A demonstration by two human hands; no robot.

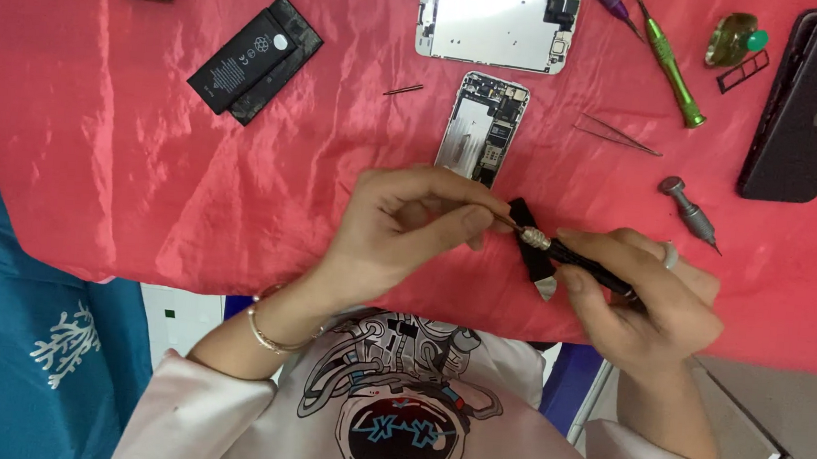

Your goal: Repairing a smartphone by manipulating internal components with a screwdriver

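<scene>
Screwdriver (574,258) sits gripped in the right hand (652,304), while the left hand (399,224) pinches its tip, maybe a tiny screw, too small to tell. Both hover over the red cloth (145,163) near the open phone chassis (481,127). A slip could lose small parts in the folds.

White long-sleeved top (414,422) printed with a grey and black helmet graphic; thin gold bangle (265,335) on left wrist; pale ring (671,256) on right hand.

A black screwdriver (574,258) with a silver collar lies nearly level, its tip pinched, over a small black part (530,243).
</scene>
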